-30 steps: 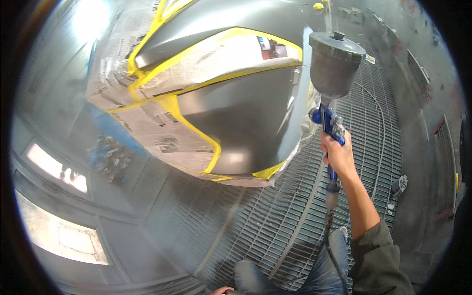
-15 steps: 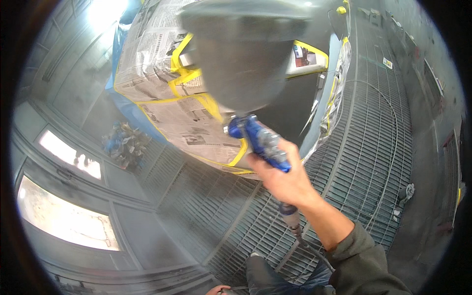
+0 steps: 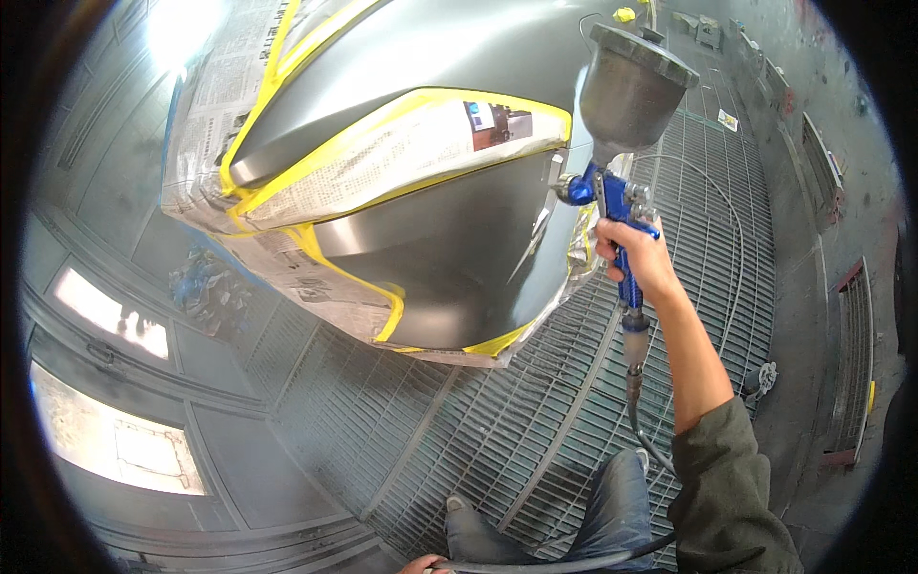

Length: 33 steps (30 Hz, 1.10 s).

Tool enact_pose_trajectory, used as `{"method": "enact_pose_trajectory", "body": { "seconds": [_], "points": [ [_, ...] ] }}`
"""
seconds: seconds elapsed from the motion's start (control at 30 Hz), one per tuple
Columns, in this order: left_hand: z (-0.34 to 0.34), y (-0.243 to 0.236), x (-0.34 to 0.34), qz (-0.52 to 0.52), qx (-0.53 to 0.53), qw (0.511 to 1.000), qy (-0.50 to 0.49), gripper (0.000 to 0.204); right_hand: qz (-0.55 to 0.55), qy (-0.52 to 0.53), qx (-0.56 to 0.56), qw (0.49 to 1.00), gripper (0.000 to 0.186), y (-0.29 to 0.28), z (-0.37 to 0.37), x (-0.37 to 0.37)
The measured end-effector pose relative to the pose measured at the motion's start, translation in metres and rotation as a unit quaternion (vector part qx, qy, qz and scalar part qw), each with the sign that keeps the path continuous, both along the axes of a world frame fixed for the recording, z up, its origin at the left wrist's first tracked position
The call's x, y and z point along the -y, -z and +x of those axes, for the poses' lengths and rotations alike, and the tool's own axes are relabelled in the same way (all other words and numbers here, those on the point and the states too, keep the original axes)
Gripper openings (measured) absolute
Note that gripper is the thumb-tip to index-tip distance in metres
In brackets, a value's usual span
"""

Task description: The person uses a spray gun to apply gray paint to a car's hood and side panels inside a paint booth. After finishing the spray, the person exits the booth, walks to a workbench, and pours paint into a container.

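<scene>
My right hand [image 3: 644, 258] is wrapped round the grip of a blue spray gun [image 3: 604, 191] with a grey cup [image 3: 635, 94] on top. The gun is held upright at the right end of a dark grey car bumper [image 3: 449, 244], apart from it, its nozzle turned left. Newspaper [image 3: 382, 167] edged with yellow masking tape [image 3: 306, 244] covers the headlight opening and nearby areas. An air hose [image 3: 555, 566] runs from the gun's base down across my legs. At the lower edge my left hand [image 3: 423, 564], only partly in view, is closed on this hose.
Metal floor grating [image 3: 516, 421] lies under my feet. A thin cable [image 3: 738, 239] curves over it at the right. Crumpled masking sheet [image 3: 212, 287] lies by the left wall, beside a door with bright windows [image 3: 115, 430]. A wall vent [image 3: 851, 359] is at the right.
The spray gun has swung from in front of the bumper's middle to its right end, turning more upright. More of the grey panels shows, and my view has shifted slightly.
</scene>
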<state>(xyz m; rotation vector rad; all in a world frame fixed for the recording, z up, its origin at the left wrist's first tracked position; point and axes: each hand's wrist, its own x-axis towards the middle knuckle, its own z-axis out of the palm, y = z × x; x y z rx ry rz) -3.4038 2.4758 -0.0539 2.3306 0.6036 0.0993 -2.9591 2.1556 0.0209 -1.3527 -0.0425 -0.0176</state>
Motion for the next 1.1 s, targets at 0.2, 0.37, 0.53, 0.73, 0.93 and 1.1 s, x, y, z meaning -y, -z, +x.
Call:
{"method": "enact_pose_trajectory", "body": {
  "seconds": [0.2, 0.37, 0.53, 0.73, 0.93, 1.1],
  "points": [
    [0.009, -0.012, 0.012, -0.01, 0.015, 1.0, -0.01, 0.013, -0.088, 0.128, 0.002, 0.988, 0.016, 0.04, 0.052, 0.039],
    [-0.002, -0.016, -0.027, -0.013, -0.016, 0.997, -0.069, 0.02, -0.114, 0.189, 0.027, 0.975, 0.035, 0.043, 0.008, 0.003],
    [-0.054, 0.046, -0.1, -0.159, -0.081, 0.979, -0.093, 0.026, 0.095, 0.0, -0.005, 0.995, 0.063, 0.056, -0.143, -0.076],
    [-0.066, 0.027, -0.178, -0.185, -0.057, 0.976, 0.102, 0.03, 0.204, -0.054, -0.144, 0.967, 0.075, 0.075, -0.25, -0.162],
    [-0.048, -0.015, -0.26, -0.069, -0.139, 0.929, 0.335, 0.029, 0.178, 0.006, -0.147, 0.973, 0.075, -0.018, -0.302, -0.195],
    [0.014, -0.109, -0.238, -0.022, -0.333, 0.851, 0.406, 0.026, 0.167, 0.03, -0.123, 0.978, 0.069, -0.083, -0.364, -0.161]
  ]
}}
